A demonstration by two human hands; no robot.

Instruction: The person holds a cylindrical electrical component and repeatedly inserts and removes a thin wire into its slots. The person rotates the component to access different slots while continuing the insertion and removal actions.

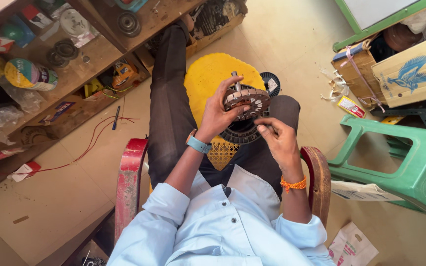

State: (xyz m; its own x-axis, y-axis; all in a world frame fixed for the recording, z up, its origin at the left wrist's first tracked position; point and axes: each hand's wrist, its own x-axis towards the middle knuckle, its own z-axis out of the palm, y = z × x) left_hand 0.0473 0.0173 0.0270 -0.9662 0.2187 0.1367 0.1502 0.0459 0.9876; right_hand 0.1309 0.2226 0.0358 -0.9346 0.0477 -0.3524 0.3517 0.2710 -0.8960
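Observation:
I sit on a red chair [130,177] and look down at my lap. My left hand [218,112] grips a round slotted metal motor core [247,102] with a short shaft sticking up from its middle. My right hand [278,137] is just below the core, fingertips pinched on a small thin piece next to its rim. Under the core, on my knees, lies a black round ring part [242,133]. A blue watch is on my left wrist and an orange thread on my right wrist.
A yellow plastic stool [208,74] stands between my legs. Wooden shelves [75,64] with tape rolls, bearings and packets are on the left, with red wire [97,138] on the floor. A green plastic stool [410,157] and cardboard boxes [410,71] are on the right.

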